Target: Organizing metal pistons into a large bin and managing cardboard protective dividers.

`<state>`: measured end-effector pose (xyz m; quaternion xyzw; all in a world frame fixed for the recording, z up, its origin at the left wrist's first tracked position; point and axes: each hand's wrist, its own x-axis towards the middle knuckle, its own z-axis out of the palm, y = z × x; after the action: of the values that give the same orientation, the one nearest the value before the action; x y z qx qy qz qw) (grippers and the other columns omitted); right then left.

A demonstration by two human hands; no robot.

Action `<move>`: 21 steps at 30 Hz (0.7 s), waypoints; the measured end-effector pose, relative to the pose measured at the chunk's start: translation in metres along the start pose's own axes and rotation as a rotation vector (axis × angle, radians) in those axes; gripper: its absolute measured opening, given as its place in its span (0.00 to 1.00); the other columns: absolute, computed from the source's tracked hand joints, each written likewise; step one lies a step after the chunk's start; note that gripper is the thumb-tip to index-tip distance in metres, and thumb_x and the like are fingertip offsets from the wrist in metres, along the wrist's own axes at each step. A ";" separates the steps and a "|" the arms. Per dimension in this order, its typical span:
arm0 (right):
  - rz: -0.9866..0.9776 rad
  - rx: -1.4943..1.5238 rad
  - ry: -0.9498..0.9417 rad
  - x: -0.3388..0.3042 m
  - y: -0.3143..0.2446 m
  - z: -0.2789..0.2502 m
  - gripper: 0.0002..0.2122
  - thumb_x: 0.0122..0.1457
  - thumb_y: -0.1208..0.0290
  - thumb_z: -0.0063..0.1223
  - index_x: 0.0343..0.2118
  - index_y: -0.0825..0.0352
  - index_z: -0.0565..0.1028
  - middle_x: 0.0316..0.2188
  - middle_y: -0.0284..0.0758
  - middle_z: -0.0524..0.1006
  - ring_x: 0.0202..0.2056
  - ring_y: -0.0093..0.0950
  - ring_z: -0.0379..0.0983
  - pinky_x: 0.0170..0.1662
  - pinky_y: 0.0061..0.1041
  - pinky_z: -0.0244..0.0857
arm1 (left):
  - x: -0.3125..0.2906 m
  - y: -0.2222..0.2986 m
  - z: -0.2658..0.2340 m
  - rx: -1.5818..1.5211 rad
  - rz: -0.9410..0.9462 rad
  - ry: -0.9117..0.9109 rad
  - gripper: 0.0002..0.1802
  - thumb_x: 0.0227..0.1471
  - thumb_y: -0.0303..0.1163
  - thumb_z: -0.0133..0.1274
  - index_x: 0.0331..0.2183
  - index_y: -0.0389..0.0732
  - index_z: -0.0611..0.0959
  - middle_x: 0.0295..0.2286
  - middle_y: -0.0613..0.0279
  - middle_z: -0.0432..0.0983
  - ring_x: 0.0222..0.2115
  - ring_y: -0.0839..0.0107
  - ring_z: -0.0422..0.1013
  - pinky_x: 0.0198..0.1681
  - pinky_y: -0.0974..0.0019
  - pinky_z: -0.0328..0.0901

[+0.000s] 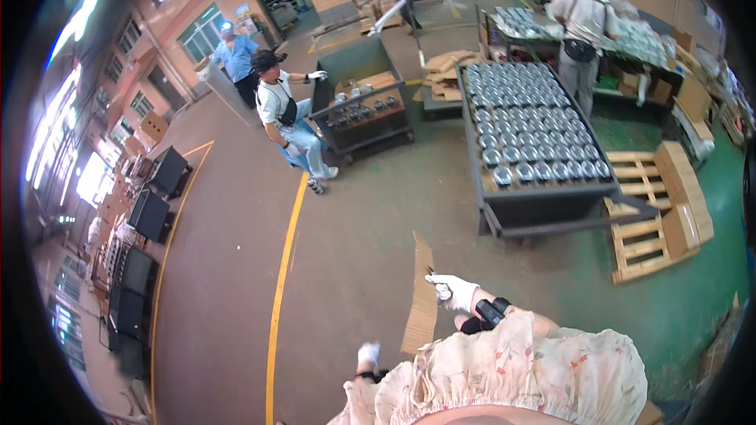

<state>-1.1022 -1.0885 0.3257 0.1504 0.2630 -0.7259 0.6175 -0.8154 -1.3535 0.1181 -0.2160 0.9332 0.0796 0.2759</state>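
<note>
A long dark-grey metal cart (543,211) carries rows of round silver metal parts (529,124). A narrow brown corrugated-cardboard strip (420,303) shows between the white-gloved left hand (368,353), fingers too blurred to tell, and white-gloved right hand (454,291), fingers grasping a slim dark object (430,271).

Light pours in from my left, where the windows (94,181) burn out to white with a purplish fringe. The floor (228,291) ahead of me is fairly evenly lit, with soft shadows, and the shiny metal parts (528,122) on the right throw back small glints. Near me, my left hand (368,352) looks soft and slightly smeared. Walls (177,12) lean and bend toward the edges, which darken to black.
</note>
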 end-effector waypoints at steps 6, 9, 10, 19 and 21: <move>-0.094 -0.007 0.081 0.092 -0.141 0.030 0.10 0.57 0.71 0.57 0.24 0.58 0.66 0.12 0.18 0.61 0.11 0.12 0.57 0.13 0.10 0.50 | -0.010 -0.004 0.052 -0.417 -0.256 -0.321 0.18 0.53 0.42 0.42 0.32 0.46 0.85 0.33 0.46 0.79 0.36 0.48 0.75 0.39 0.51 0.70; -0.111 0.018 0.125 0.157 -0.200 0.051 0.11 0.58 0.71 0.56 0.24 0.57 0.65 0.11 0.18 0.60 0.10 0.13 0.56 0.12 0.11 0.50 | 0.030 -0.025 0.027 -0.516 -0.356 -0.365 0.18 0.53 0.41 0.42 0.32 0.46 0.85 0.33 0.46 0.79 0.36 0.48 0.75 0.38 0.51 0.70; -0.136 0.051 0.147 0.177 -0.218 0.055 0.11 0.58 0.71 0.56 0.24 0.57 0.65 0.11 0.18 0.59 0.10 0.13 0.55 0.13 0.11 0.50 | 0.051 -0.035 0.016 -0.519 -0.361 -0.369 0.17 0.53 0.41 0.42 0.32 0.46 0.85 0.33 0.46 0.79 0.36 0.48 0.75 0.38 0.51 0.70; -0.370 0.044 0.266 0.279 -0.352 0.112 0.11 0.57 0.71 0.57 0.26 0.57 0.64 0.12 0.18 0.61 0.10 0.13 0.54 0.12 0.13 0.49 | 0.335 -0.182 -0.179 0.139 0.010 -0.333 0.17 0.53 0.39 0.43 0.33 0.45 0.84 0.34 0.45 0.79 0.36 0.49 0.76 0.38 0.53 0.71; -0.452 0.016 0.291 0.274 -0.388 0.113 0.11 0.56 0.71 0.58 0.26 0.57 0.64 0.12 0.18 0.61 0.10 0.13 0.54 0.12 0.13 0.48 | 0.438 -0.198 -0.264 0.144 0.001 0.029 0.17 0.51 0.37 0.44 0.32 0.37 0.84 0.36 0.44 0.78 0.37 0.52 0.76 0.40 0.53 0.71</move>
<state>-1.5213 -1.3381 0.3455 0.1955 0.3699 -0.8182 0.3943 -1.1840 -1.7588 0.0918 -0.1965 0.9404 0.0093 0.2773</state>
